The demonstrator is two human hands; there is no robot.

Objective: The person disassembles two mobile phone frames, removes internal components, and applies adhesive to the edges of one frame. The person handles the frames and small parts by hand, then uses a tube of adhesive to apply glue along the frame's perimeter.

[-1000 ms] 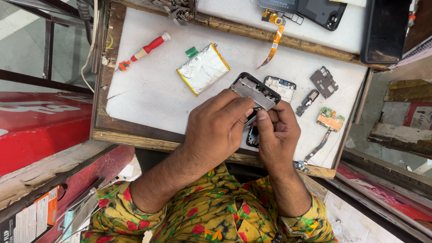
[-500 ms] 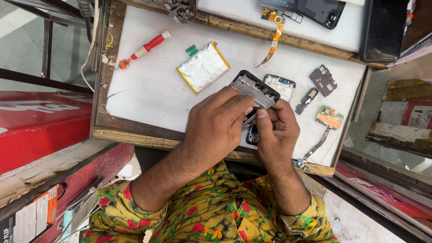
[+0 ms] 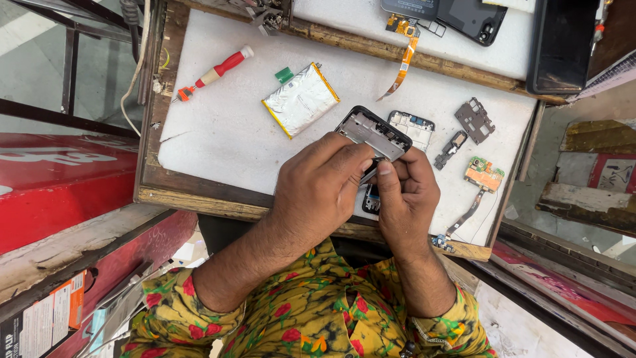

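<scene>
Both my hands hold an opened phone body [image 3: 373, 133] tilted over the white work mat [image 3: 225, 132]. My left hand [image 3: 322, 190] wraps its left side, fingers curled over the frame. My right hand [image 3: 407, 195] grips it from the right, thumb pressed near the frame's lower inside. The bare metal inner frame faces up; its lower half is hidden by my fingers. A silver battery [image 3: 301, 99] with a green tab lies just left of the phone.
A red-handled screwdriver [image 3: 215, 71] lies at the mat's upper left. A white inner cover [image 3: 415, 128], small black brackets [image 3: 474, 120], a green-orange circuit board [image 3: 484, 175] with a flex cable, an orange ribbon cable [image 3: 405, 59] and dark phones [image 3: 472, 16] lie to the right and top.
My hands and the phone body stay in the same place. My fingers shift slightly on the frame; nothing else on the mat has moved.
</scene>
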